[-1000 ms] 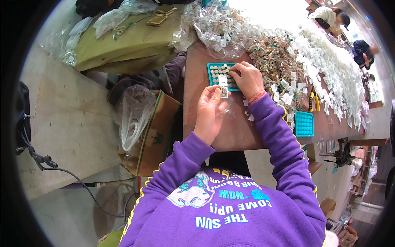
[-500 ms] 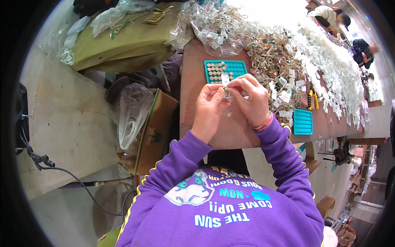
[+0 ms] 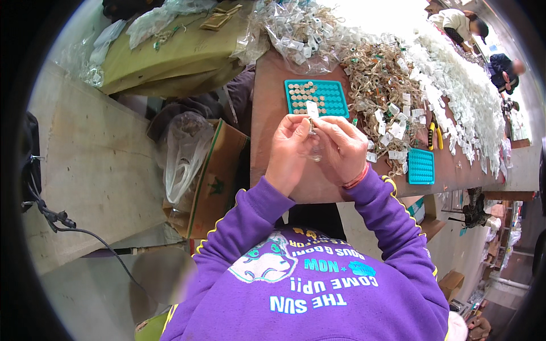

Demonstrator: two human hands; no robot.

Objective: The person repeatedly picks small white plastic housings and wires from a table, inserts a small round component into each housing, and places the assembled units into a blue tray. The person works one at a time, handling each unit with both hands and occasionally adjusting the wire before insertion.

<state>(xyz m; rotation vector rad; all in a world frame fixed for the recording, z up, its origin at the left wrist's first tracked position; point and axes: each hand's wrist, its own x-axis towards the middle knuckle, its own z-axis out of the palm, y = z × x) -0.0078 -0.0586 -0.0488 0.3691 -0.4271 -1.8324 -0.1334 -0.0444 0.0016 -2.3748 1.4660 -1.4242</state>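
Small white piece (image 3: 312, 108) is in the fingers, just on the near side of the teal disc tray (image 3: 335, 94), its upper part overlapping the tray's near edge in this view. Left hand (image 3: 289, 141): closed, thumb and index pinching the piece low, probably so that its upper part stays uncovered. Right hand (image 3: 348, 146): fingertips closed on the same piece from the other side, seemingly to steady or work it (whether they also grip something smaller, cannot tell). A clear bit of plastic (image 3: 314, 152) shows below the fingers; attachment unclear. Pale round discs (image 3: 304, 91) sit mostly in the tray's left part, its right cups bare; the tray's closeness to the hands presumably keeps the discs within short reach. Right of the tray: a tangled heap of cords and tags (image 3: 372, 74), then a long pale heap (image 3: 449, 94). Right and nearer than the tray: a second teal tray (image 3: 421, 166), with yellow-and-black pliers (image 3: 434, 136) just beyond it, likely left at the right hand's side for easy pickup. Beyond the disc tray: a clear bag of small white pieces (image 3: 304, 42).
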